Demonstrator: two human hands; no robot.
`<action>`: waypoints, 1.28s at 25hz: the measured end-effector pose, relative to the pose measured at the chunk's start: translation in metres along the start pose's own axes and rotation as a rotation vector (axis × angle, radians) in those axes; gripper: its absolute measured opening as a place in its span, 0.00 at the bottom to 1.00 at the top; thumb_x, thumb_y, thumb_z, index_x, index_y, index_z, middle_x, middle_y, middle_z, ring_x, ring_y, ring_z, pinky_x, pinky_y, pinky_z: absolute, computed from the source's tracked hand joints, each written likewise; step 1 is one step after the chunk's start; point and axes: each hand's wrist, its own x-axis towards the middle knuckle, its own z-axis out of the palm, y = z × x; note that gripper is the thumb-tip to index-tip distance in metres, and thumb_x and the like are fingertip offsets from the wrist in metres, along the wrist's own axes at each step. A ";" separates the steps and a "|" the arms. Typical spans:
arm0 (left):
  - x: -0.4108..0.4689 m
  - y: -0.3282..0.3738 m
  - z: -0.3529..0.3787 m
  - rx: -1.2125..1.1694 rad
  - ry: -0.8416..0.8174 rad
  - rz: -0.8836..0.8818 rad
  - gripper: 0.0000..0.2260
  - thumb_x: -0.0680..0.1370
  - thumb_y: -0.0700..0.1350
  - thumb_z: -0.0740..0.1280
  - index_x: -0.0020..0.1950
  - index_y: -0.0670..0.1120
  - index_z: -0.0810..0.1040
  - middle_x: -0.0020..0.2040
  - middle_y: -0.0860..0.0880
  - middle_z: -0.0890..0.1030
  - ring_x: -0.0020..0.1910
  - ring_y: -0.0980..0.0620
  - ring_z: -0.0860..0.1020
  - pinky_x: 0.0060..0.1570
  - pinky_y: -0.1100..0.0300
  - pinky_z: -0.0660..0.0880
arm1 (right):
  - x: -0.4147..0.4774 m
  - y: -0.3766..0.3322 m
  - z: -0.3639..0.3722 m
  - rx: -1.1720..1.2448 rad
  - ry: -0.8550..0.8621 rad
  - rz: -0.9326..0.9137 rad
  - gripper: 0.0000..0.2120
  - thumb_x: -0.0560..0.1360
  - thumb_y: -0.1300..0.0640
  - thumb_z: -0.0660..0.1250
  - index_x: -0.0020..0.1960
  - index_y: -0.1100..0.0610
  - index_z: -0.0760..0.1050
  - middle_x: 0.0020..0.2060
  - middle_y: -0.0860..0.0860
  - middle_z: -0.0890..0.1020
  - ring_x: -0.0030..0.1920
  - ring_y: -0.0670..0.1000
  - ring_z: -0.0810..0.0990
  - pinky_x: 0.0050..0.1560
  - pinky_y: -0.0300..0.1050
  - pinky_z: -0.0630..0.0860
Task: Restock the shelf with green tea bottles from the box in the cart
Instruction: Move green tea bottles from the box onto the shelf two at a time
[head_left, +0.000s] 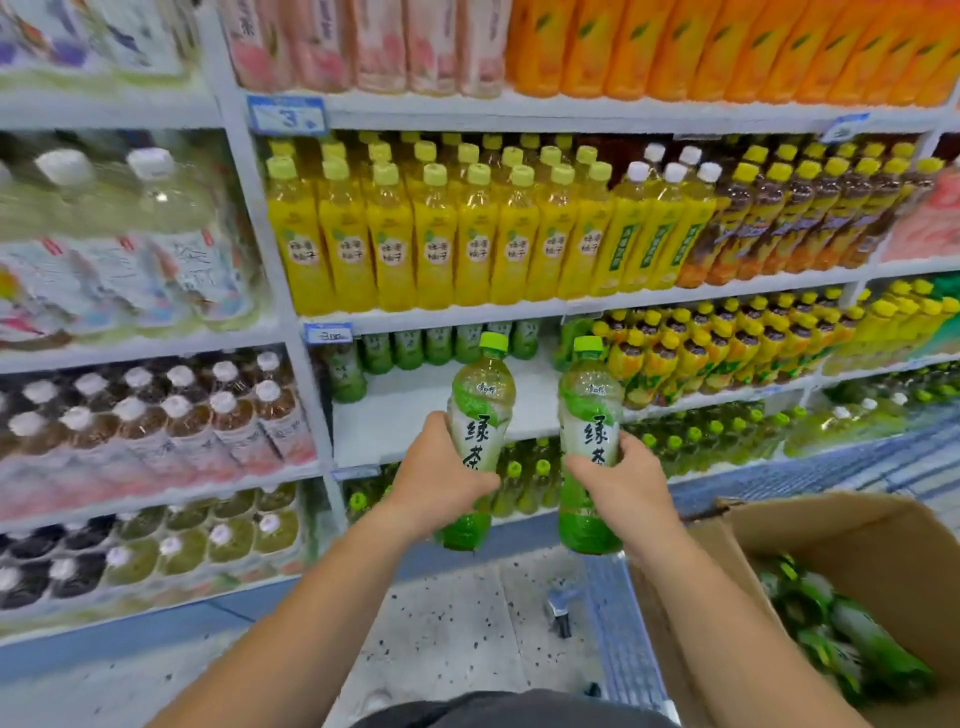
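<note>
Orange bottles (727, 47) fill the right end of the top tier (571, 111), pink bottles (374, 41) its left. A blue price tag (287, 115) hangs at that tier's front left corner. Yellow bottles (441, 244) line the front edge of the next tier (467, 318). Brown bottles (176, 421) stand far left. Speckled floor (441, 623) lies below.

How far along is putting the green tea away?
Some shelved bottles already stand at the back of the shelf. The left hand holds the left bottle, the right hand the right bottle, before its bare front. Boxed bottles wait in the box, so much remains.
</note>
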 end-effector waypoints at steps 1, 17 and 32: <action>0.006 -0.009 -0.015 0.004 0.015 -0.012 0.26 0.63 0.45 0.79 0.54 0.54 0.68 0.49 0.52 0.78 0.44 0.56 0.79 0.29 0.68 0.73 | 0.004 -0.006 0.018 -0.003 -0.026 0.000 0.11 0.69 0.54 0.76 0.49 0.48 0.77 0.43 0.47 0.85 0.41 0.48 0.84 0.35 0.43 0.76; 0.155 -0.157 -0.039 -0.165 0.451 -0.076 0.21 0.65 0.45 0.80 0.52 0.59 0.76 0.44 0.65 0.81 0.41 0.66 0.80 0.35 0.69 0.76 | 0.171 0.040 0.218 -0.169 -0.356 -0.196 0.12 0.66 0.53 0.77 0.45 0.44 0.78 0.38 0.35 0.84 0.38 0.36 0.82 0.28 0.26 0.71; 0.275 -0.223 -0.007 -0.039 0.615 0.318 0.24 0.69 0.46 0.81 0.58 0.63 0.75 0.53 0.64 0.82 0.54 0.69 0.78 0.49 0.78 0.70 | 0.284 0.097 0.293 0.043 -0.244 -0.527 0.26 0.64 0.50 0.82 0.51 0.31 0.71 0.48 0.26 0.79 0.47 0.29 0.79 0.41 0.21 0.72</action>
